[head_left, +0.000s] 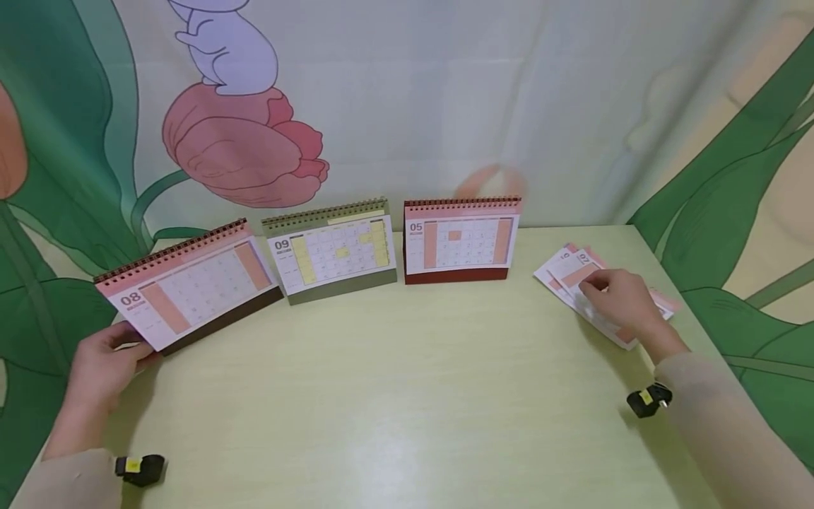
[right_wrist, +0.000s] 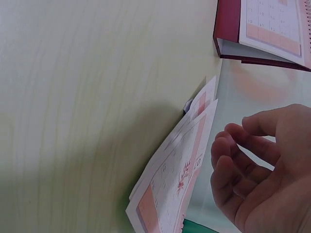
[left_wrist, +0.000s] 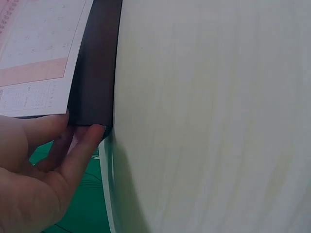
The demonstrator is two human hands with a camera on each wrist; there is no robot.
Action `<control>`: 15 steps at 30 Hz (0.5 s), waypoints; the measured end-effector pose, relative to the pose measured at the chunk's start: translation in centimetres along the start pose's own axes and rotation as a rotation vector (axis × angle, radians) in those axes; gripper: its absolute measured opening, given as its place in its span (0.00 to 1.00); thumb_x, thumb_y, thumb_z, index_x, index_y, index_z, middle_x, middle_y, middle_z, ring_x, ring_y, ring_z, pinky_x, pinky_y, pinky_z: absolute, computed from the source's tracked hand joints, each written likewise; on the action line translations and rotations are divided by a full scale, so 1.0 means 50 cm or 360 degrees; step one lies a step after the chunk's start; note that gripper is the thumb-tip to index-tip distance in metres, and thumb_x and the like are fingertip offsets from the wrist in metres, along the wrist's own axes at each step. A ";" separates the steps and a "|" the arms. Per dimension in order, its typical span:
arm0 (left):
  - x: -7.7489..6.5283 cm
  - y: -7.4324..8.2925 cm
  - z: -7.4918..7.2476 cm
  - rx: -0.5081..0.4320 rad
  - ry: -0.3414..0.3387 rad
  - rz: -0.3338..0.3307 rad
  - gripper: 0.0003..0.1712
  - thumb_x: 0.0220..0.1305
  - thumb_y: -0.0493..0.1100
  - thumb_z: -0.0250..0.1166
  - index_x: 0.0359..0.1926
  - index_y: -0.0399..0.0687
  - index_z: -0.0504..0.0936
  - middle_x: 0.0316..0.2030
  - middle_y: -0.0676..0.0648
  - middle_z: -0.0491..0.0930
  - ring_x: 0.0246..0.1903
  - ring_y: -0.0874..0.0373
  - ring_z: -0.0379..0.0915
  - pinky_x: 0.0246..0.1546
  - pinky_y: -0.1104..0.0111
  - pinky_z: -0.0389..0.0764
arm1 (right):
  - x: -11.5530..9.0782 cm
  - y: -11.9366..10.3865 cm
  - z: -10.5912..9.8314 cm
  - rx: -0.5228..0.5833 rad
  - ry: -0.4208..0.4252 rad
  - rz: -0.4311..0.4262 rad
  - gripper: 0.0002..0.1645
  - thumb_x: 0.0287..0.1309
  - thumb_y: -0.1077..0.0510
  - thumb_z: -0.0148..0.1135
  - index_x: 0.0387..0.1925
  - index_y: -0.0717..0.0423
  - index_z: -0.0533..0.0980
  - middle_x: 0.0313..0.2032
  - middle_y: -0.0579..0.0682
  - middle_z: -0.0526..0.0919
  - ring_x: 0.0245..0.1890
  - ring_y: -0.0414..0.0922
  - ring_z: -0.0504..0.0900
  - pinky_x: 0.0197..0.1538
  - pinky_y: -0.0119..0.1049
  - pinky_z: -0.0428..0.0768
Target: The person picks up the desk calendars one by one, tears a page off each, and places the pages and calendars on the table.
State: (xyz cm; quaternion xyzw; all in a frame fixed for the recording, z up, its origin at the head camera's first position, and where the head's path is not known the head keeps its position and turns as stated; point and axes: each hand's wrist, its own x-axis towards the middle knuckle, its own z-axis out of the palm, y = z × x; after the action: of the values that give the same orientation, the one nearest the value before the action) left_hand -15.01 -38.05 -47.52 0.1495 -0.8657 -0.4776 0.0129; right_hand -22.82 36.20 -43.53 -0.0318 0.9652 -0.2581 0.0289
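At the far left stands a desk calendar marked 08 (head_left: 197, 290), tilted on a dark base. My left hand (head_left: 104, 360) holds its lower left corner; in the left wrist view the thumb meets the page corner and the fingers (left_wrist: 90, 143) bend at the end of the dark base (left_wrist: 97, 63). My right hand (head_left: 620, 300) hovers over a small pile of loose calendar pages (head_left: 598, 318) at the table's right side. The right wrist view shows its fingers loosely bent beside the printed pages (right_wrist: 180, 160), with nothing between thumb and fingertips.
A green calendar marked 09 (head_left: 333, 251) and a red-based calendar marked 05 (head_left: 464, 244) stand along the back of the pale table (head_left: 407, 396). Behind them hangs a printed curtain (head_left: 407, 106) with flowers and leaves. Each wrist carries a small black device (head_left: 649, 401).
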 end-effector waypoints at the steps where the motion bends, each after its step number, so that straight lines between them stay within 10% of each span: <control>1: 0.000 -0.001 -0.001 0.0002 -0.0012 0.0003 0.28 0.76 0.34 0.56 0.72 0.27 0.64 0.61 0.30 0.69 0.40 0.65 0.71 0.36 0.78 0.82 | 0.000 -0.004 0.000 0.0006 -0.0003 -0.0009 0.25 0.76 0.51 0.52 0.56 0.69 0.79 0.50 0.65 0.83 0.50 0.59 0.78 0.52 0.55 0.75; 15: 0.002 0.005 -0.008 0.0109 -0.0226 -0.0001 0.29 0.82 0.39 0.44 0.74 0.23 0.56 0.69 0.23 0.60 0.57 0.37 0.63 0.37 0.82 0.75 | -0.002 -0.027 0.006 0.0027 -0.0065 -0.0065 0.21 0.77 0.53 0.53 0.55 0.66 0.79 0.50 0.62 0.83 0.49 0.56 0.77 0.53 0.53 0.74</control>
State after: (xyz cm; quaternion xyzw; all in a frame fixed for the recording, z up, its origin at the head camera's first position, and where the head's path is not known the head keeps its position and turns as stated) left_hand -15.08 -38.28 -47.12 0.1158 -0.8802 -0.4571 -0.0539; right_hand -22.65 34.88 -43.08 -0.0565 0.9613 -0.2662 0.0437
